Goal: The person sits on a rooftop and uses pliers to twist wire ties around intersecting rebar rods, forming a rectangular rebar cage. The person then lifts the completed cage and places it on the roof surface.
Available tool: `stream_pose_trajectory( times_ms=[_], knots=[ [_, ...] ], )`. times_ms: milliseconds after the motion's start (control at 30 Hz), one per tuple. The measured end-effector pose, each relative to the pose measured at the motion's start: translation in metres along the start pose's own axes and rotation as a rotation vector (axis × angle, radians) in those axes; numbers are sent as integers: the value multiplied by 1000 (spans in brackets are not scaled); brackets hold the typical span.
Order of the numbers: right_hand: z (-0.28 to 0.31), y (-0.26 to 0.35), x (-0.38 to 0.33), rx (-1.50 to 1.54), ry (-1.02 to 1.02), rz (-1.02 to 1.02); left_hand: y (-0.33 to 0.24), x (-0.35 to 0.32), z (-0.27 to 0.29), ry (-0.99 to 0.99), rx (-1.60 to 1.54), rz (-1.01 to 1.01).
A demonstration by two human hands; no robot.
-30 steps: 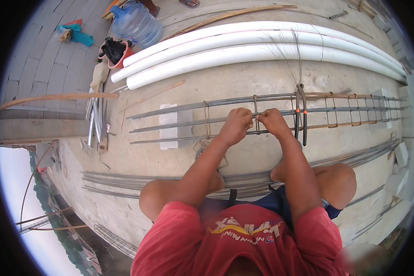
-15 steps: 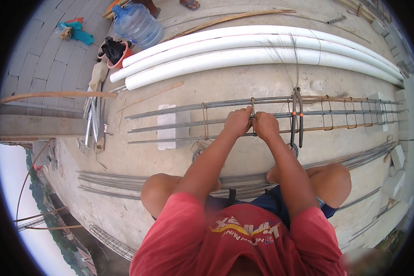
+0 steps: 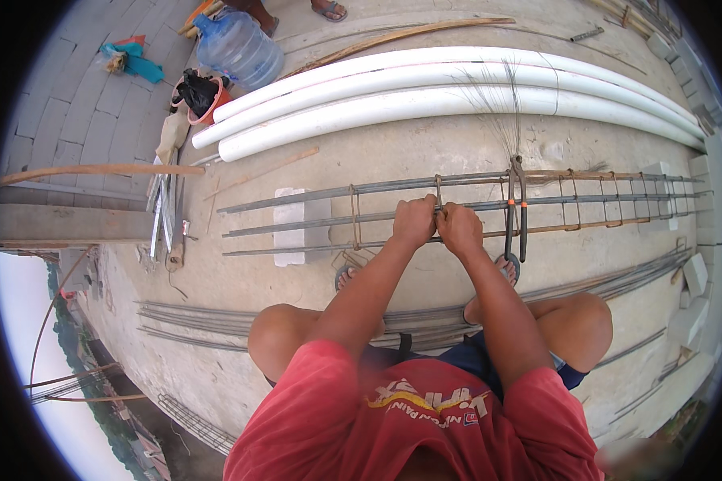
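Both my hands are closed side by side at the middle of a long cage of steel reinforcing bars (image 3: 361, 216). My left hand (image 3: 415, 222) and my right hand (image 3: 460, 229) grip a square wire stirrup (image 3: 438, 191) from either side, near the middle bar. My fingertips are mostly hidden. Another stirrup (image 3: 354, 210) hangs on the bars to the left. Just right of my right hand, pincers (image 3: 512, 216) with dark handles and orange bands lie across the bars. A bundle of thin tie wires (image 3: 512, 120) fans out beyond the pincers' jaws.
White blocks (image 3: 290, 240) support the cage. Beyond it lie white pipes (image 3: 361, 108), a water jug (image 3: 241, 50) and a bucket (image 3: 208, 108) holding a black bag. Loose bars (image 3: 192, 317) run close to my feet. Another person's foot (image 3: 329, 10) shows at the far edge.
My hands have come slightly nearer to me, with the right hand lower. The cage's left end has shifted a little nearer too. The pincers have barely moved.
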State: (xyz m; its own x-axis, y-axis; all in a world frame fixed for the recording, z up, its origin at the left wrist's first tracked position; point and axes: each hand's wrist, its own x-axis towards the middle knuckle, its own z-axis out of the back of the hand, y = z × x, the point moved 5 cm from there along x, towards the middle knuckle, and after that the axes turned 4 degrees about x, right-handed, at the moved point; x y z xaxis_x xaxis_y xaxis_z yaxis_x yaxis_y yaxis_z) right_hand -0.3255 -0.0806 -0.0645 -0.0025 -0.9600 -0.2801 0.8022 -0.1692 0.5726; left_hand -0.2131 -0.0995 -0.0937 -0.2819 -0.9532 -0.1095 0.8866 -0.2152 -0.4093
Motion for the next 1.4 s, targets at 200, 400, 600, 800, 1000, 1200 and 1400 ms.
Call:
stream_pose_trajectory(
  times_ms=[200,400,600,800,1000,1200,1400],
  knots=[
    [-3,-5,2,35,-3,12,7,11,-2,289,-14,56],
    [-5,-11,3,111,-41,21,32,46,8,741,-191,122],
    [-6,-15,4,118,-74,18,32,42,1,907,-275,430],
    [-10,-10,3,107,-97,56,47,50,-17,830,-263,307],
    [-11,-13,5,98,-104,58,40,48,-16,337,-314,56],
    [-8,-10,3,102,-107,52,28,31,-4,174,-436,166],
    [-4,-9,3,110,-50,-10,1,-1,16,56,-557,202]
  ],
)
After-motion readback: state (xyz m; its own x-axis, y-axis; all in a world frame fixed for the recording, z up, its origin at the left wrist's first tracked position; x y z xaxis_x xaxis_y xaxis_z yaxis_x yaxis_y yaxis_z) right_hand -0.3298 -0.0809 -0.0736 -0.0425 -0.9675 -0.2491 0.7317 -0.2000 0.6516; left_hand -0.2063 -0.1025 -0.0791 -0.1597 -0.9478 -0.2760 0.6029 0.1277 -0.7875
